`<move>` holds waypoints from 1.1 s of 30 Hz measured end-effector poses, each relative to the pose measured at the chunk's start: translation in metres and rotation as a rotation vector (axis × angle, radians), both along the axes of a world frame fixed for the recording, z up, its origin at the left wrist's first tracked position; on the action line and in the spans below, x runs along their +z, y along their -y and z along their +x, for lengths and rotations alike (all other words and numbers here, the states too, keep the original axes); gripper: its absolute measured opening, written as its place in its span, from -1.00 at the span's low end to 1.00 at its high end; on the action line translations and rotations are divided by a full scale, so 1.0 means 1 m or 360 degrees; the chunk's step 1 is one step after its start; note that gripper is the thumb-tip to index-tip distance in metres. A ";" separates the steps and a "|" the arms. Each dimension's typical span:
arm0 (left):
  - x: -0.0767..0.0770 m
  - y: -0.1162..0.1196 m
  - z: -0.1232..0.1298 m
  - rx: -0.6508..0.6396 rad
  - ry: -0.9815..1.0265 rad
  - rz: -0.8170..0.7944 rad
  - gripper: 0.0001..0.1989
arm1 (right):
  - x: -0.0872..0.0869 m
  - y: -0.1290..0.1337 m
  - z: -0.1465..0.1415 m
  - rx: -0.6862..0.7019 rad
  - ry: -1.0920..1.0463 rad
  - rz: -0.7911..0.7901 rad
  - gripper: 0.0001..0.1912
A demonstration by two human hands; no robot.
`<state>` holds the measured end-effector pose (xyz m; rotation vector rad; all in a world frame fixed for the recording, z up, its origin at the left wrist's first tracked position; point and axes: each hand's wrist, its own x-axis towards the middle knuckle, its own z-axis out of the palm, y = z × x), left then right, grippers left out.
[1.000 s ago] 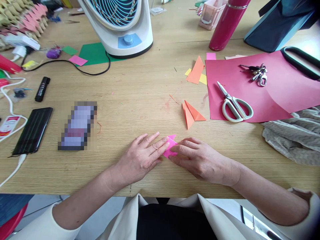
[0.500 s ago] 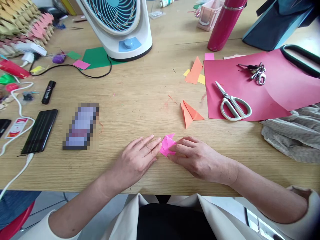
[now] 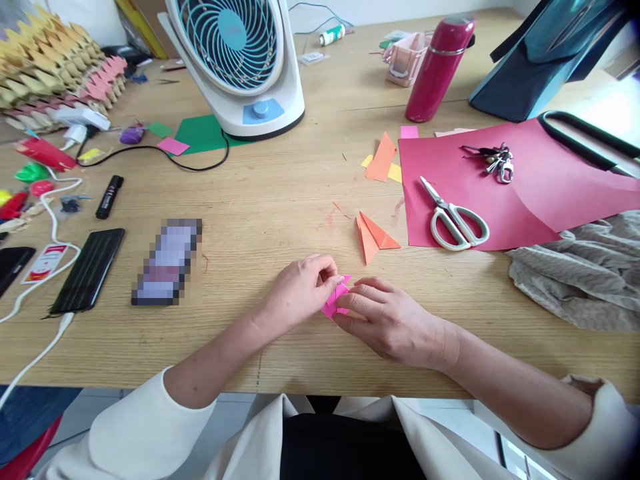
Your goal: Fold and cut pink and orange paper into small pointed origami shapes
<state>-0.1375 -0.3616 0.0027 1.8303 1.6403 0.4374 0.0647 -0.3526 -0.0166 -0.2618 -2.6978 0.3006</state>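
Note:
A small folded pink paper [image 3: 342, 291] lies on the wooden table near its front edge, between my hands. My left hand [image 3: 304, 287] has its fingers curled, with thumb and forefinger pinching the paper's upper left part. From the right, my right hand [image 3: 387, 317] rests its fingertips on the paper's right side, fingers spread slightly and pressing it down. Part of the paper is hidden under the fingers. Just beyond it lies a folded orange paper [image 3: 373, 237].
White-handled scissors [image 3: 457, 223] and keys [image 3: 500, 161] rest on red paper [image 3: 540, 200] at the right. Farther back stand a fan [image 3: 260, 113] and a red flask [image 3: 437, 73]. Two phones, one blurred, a marker [image 3: 109, 197] and cables lie at the left.
My left hand has gone from lying flat beside the pink paper to pinching its upper left part. My right hand stays on the paper. The camera view has tilted up slightly.

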 end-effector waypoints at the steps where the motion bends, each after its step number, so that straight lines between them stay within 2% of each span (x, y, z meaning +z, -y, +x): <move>1: 0.003 -0.003 -0.001 -0.0008 0.0120 -0.0045 -0.81 | 0.001 -0.001 0.001 -0.0121 -0.0124 -0.0052 -0.81; 3: 0.006 -0.009 -0.002 -0.0007 0.0346 -0.0089 -0.80 | 0.001 -0.004 0.003 -0.0484 -0.0428 -0.0280 -0.94; 5: 0.006 -0.013 -0.001 0.0005 0.0542 -0.0065 -0.77 | 0.001 -0.010 0.003 -0.0798 -0.0666 -0.0722 -0.83; 6: 0.005 -0.015 -0.001 0.0008 0.0622 -0.0040 -0.75 | 0.000 -0.012 0.001 -0.0865 -0.0726 -0.1013 -0.77; 9: 0.001 -0.017 0.000 0.0009 0.0773 0.0032 -0.74 | 0.000 -0.018 -0.008 -0.0747 -0.0717 -0.1880 -0.68; 10: 0.000 -0.017 0.000 0.0011 0.0808 0.0051 -0.74 | 0.001 -0.018 -0.012 -0.0707 -0.0689 -0.2063 -0.66; 12: -0.002 -0.016 -0.001 0.0023 0.0870 0.0085 -0.74 | 0.005 -0.019 -0.020 -0.0720 -0.0610 -0.2270 -0.63; 16: -0.003 -0.014 -0.007 0.0080 0.0904 0.0100 -0.73 | 0.013 -0.022 -0.034 -0.0786 -0.0520 -0.2464 -0.58; 23: -0.006 -0.013 -0.017 0.0256 0.0961 0.0046 -0.70 | 0.009 -0.028 -0.048 -0.0718 -0.0445 -0.2520 -0.57; 27: -0.009 -0.014 -0.021 0.0336 0.1024 0.0122 -0.71 | 0.009 -0.026 -0.047 -0.0705 -0.0395 -0.2484 -0.56; 33: -0.008 -0.017 -0.023 0.0430 0.1105 0.0081 -0.71 | 0.004 -0.024 -0.041 -0.0664 -0.0398 -0.2392 -0.52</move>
